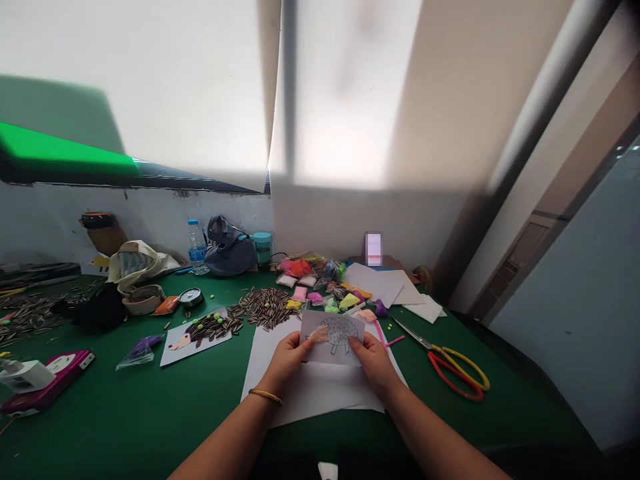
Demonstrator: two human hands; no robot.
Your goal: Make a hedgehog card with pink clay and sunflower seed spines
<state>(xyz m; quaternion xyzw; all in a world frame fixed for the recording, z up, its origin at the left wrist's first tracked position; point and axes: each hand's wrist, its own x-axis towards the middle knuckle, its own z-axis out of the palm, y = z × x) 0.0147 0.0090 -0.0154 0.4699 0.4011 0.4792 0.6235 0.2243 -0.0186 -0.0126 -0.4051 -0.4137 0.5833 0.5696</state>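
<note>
Between my two hands is a white card (313,355) bearing a drawn animal outline with a dotted round body and short legs. A patch of pale peach clay (319,333) covers its head end. My left hand (290,357) grips the card's left edge, thumb against the clay. The right edge is pinched by my right hand (373,357), thumb on top. Under the card lie white paper sheets (325,393). Left of them rests a card (173,355) with a hedgehog made of peach clay, seeds and green dots.
A heap of sunflower seeds (267,305) lies behind the papers, beside bags of coloured clay (300,270). Large scissors (450,367) with red and yellow handles lie at right. A phone (373,249) stands at the back. A magenta power bank (55,380) lies far left.
</note>
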